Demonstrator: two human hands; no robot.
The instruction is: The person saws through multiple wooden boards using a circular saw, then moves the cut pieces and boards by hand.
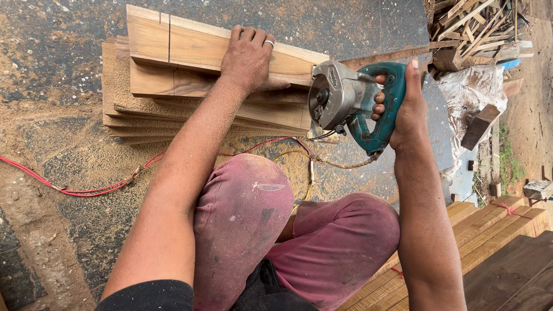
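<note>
1. At upper centre of the frame, the left hand (pixel 249 57) presses flat on the top plank (pixel 190 49).
2. The right hand (pixel 403 103), grip clamped on the circular saw (pixel 351 98), works at the plank's right end.
3. A slipping plank could bring the blade towards the fingers, or the red cable (pixel 115 181) could snag.

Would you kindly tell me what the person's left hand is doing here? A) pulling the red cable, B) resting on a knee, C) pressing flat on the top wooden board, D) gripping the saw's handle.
C: the left hand lies palm-down on the top wooden board, while the right hand grips the teal circular saw.
</note>
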